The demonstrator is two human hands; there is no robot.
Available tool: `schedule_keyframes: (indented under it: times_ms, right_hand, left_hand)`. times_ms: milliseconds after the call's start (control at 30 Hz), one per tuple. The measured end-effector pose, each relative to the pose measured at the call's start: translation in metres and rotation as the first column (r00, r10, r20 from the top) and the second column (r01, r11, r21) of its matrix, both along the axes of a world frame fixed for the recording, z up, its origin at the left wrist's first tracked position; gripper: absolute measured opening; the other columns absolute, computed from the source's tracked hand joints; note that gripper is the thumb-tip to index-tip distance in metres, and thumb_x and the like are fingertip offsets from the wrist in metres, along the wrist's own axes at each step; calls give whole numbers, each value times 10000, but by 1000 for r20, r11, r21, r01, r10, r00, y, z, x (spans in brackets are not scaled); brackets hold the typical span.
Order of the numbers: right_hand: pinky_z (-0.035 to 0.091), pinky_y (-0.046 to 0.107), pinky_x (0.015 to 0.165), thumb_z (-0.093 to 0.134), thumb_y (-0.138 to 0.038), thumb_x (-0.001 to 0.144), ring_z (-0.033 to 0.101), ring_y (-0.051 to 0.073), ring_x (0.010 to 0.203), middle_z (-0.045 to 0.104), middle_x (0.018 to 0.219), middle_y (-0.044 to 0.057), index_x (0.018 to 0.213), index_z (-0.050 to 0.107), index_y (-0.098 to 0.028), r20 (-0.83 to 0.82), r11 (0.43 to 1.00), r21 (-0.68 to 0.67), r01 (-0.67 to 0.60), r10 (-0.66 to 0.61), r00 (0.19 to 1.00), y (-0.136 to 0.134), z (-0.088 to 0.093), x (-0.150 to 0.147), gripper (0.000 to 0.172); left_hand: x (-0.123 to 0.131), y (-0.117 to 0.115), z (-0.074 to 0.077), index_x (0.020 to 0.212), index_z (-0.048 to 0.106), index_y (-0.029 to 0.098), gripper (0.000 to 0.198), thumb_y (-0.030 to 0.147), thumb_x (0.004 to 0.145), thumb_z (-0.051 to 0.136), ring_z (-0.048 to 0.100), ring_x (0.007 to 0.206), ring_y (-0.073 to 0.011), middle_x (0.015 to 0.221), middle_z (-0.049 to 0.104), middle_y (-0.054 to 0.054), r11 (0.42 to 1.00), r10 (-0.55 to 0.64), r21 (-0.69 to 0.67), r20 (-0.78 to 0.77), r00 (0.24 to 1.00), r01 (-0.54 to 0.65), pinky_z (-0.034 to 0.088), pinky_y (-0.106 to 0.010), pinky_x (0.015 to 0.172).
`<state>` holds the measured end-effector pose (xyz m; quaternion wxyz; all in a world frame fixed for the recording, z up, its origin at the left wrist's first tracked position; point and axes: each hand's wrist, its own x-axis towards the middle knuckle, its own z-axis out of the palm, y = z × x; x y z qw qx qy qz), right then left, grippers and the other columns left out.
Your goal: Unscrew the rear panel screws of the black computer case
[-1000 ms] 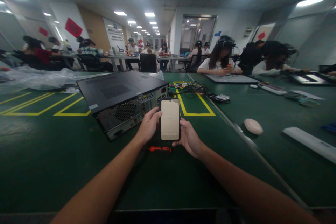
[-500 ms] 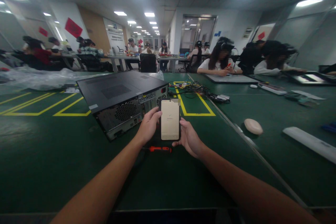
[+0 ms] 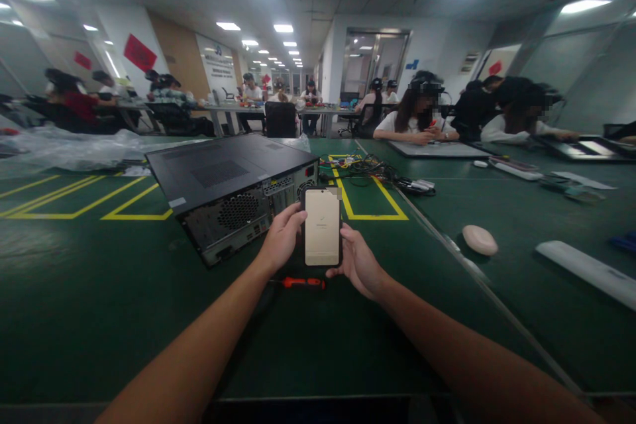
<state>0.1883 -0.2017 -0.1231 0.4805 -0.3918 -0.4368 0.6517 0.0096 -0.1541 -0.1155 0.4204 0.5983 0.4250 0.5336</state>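
Note:
A smartphone [image 3: 322, 228] with a lit, cream-coloured screen is held upright in front of me between both hands. My left hand [image 3: 283, 236] grips its left edge, thumb toward the screen. On the opposite edge, my right hand [image 3: 360, 262] is closed around the phone's lower right side; some fingers are hidden behind it. Below the phone, an orange and black screwdriver [image 3: 303, 283] lies on the green table. Just beyond my left hand rests a black computer case [image 3: 233, 169], its rear panel with vents and ports facing me.
Bundled cables [image 3: 372, 169] lie behind the phone by yellow tape lines. Clear plastic wrap [image 3: 74, 149] is at the far left. To the right are a beige computer mouse [image 3: 479, 240] and a long white bar [image 3: 589, 271]. Several people sit at tables beyond.

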Motion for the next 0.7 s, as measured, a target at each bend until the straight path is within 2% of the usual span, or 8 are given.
schedule_keyframes:
  times_ms: [200, 533, 700]
  right_hand:
    - [546, 256, 509, 488, -490, 960, 717, 269, 974, 718, 1253, 107, 1366, 517, -268, -6, 1000, 16, -9, 10, 1000, 2, -2, -1, 464]
    - [558, 258, 520, 492, -487, 965, 714, 272, 1007, 704, 1289, 112, 1349, 529, -266, 2, 1000, 6, 1, -1, 1000, 1, 0, -2, 445]
    - [558, 257, 518, 478, -474, 976, 713, 274, 1016, 696, 1300, 116, 1355, 523, -266, 4, 1000, 1, -3, 3, 1000, -1, 1, -2, 435]
  left_hand:
    - [0, -1, -1, 1123, 747, 141, 436, 463, 870, 596, 599, 752, -199, 855, 701, -51, 1000, -9, 18, 12, 1000, 9, 482, -290, 650]
    - [1, -2, 3, 1189, 724, 107, 496, 454, 862, 587, 584, 764, -208, 851, 674, -57, 1000, 20, -9, 0, 1000, -20, 485, -306, 660]
    - [1, -2, 3, 1144, 733, 149, 465, 479, 856, 579, 587, 784, -219, 825, 653, -40, 1000, 2, -8, -6, 1000, -3, 481, -313, 688]
